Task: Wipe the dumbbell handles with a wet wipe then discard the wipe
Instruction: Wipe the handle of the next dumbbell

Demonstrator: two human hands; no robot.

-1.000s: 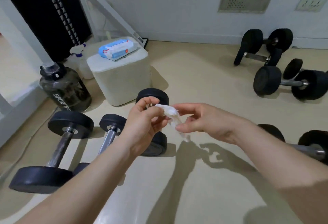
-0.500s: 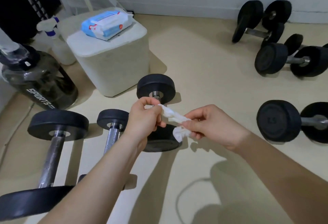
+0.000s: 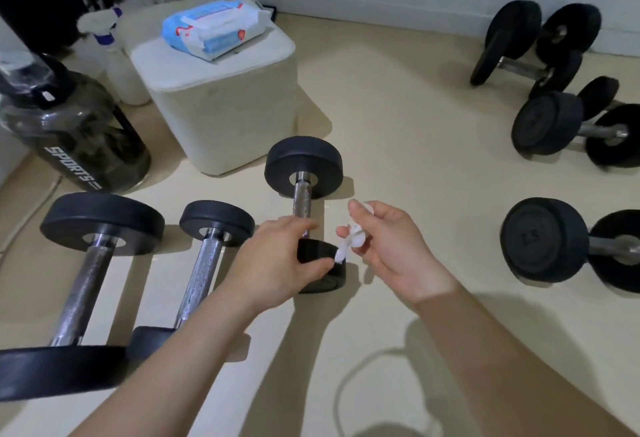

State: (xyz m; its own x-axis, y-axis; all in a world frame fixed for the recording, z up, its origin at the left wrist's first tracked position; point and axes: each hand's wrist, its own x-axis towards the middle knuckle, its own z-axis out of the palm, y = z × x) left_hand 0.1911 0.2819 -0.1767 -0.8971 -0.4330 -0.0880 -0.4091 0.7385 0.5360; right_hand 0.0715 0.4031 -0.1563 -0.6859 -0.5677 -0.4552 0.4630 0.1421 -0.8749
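Three dumbbells lie side by side on the beige floor in front of me: a large one (image 3: 81,291) at the left, a middle one (image 3: 202,270), and a small one (image 3: 302,198) at the right. My right hand (image 3: 388,249) pinches a crumpled white wet wipe (image 3: 352,239) just right of the small dumbbell. My left hand (image 3: 277,260) reaches over that dumbbell's near end, fingers curled around the near black weight and the lower handle. The near part of its handle is hidden by my left hand.
A blue pack of wet wipes (image 3: 213,28) lies on a white cube stool (image 3: 221,104). A dark sports jug (image 3: 74,131) and a spray bottle (image 3: 114,55) stand at the left. More dumbbells (image 3: 554,125) lie at the right, one (image 3: 547,239) nearer.
Both hands held the wipe stretched between them; now my left hand has let go and dropped onto the small dumbbell's near end, and my right hand alone keeps the wipe. The camera tilted down.
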